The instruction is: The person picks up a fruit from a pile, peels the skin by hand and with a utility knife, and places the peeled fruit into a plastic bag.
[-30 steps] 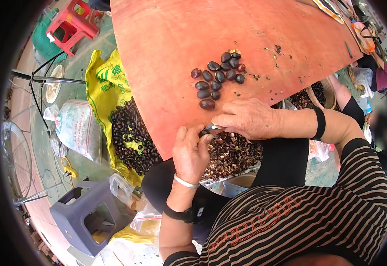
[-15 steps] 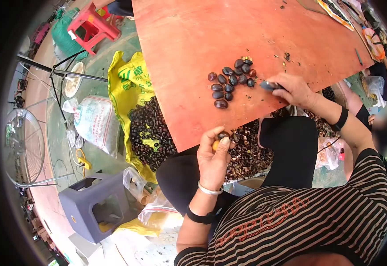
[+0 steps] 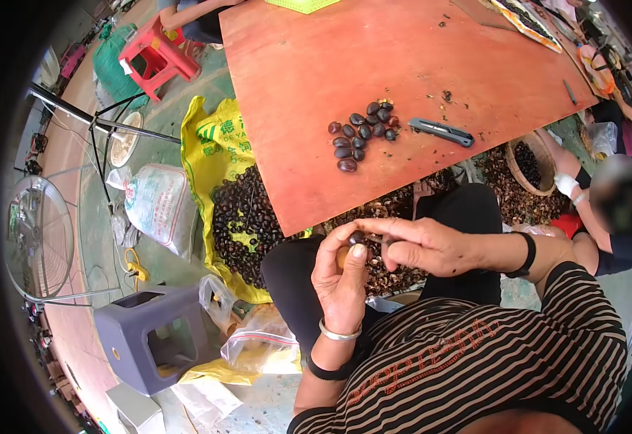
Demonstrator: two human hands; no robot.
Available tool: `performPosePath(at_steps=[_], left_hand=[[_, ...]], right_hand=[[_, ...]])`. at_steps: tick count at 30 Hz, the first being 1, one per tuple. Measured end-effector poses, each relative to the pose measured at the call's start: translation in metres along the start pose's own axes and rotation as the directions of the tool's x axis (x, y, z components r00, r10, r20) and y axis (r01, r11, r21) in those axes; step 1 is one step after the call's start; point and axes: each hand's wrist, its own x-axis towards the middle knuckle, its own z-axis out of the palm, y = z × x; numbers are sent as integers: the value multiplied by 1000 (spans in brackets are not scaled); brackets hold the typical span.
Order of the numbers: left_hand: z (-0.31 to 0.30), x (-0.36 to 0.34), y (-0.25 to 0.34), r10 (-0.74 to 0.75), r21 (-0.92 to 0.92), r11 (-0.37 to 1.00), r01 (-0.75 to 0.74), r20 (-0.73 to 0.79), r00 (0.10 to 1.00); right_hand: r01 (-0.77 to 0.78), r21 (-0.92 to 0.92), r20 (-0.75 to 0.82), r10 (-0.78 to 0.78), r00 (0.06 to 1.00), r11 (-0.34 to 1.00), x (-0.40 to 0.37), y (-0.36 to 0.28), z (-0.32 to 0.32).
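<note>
- Two hands meet in mid-air over the lap, just below the near edge of the worktop (image 3: 403, 50).
- Left hand (image 3: 341, 278): palm toward the camera, fingers curled round a nut (image 3: 350, 246), thumb pressed on its front. Silver bangle on the wrist.
- Nut: dark shell at the top, yellowish flesh showing on its left side. It is off the worktop, held between both hands.
- Right hand (image 3: 424, 246): comes in from the right, thumb and forefinger pinching the nut's dark top, the other fingers folded in. Black band on the wrist.
- Knife (image 3: 442, 132): lies flat on the worktop, nobody touching it, just right of the pile.
- Pile (image 3: 361, 132): small cluster of dark nuts on the worktop, well apart from the hands. Small shell bits are scattered round it.
- Sack (image 3: 211, 134): yellow, on the floor left of the worktop, open and heaped with dark nuts.
- Shell litter (image 3: 507, 194): on the floor under the worktop edge, spreading round the knees.
- Basket (image 3: 529, 160): far right on the floor, dark nuts inside, with another person sitting next to it.
- Floor, left side: grey stool (image 3: 149, 336) near, white bag (image 3: 158, 202) beside the sack, red stool (image 3: 158, 49) far, fan (image 3: 37, 239) at the edge.
</note>
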Motion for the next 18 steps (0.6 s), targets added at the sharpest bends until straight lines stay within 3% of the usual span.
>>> performPosePath(at_steps=[3,5,7,9,12,15,18], left_hand=[[-7,-8,1,117,125,984,-126,76,990],[-11,-13,2,145,158,975,-159,94,985],[-12,-20,4,65,112,991,-76,96,993],[-12,-23,4,99,117,987,-113,116,988],[-9,-27,10,94,193,974,-116,121,988],[-5,-28,12,13,86,996,-21,90,996],[-3,-23,10,309,304,879,-368,226,924]], right_hand=[[8,57,-6,-8,1000,998,-4,-1,19],[-26,223,-25,32,999,975,-8,-1,28],[-8,191,-63,20,998,982,-13,-4,33],[-85,220,-103,110,989,972,-18,-4,36],[-76,309,-103,112,988,948,-27,-6,42],[-54,363,-97,96,991,930,-35,-11,47],[-9,370,-111,54,992,929,-40,-12,49]])
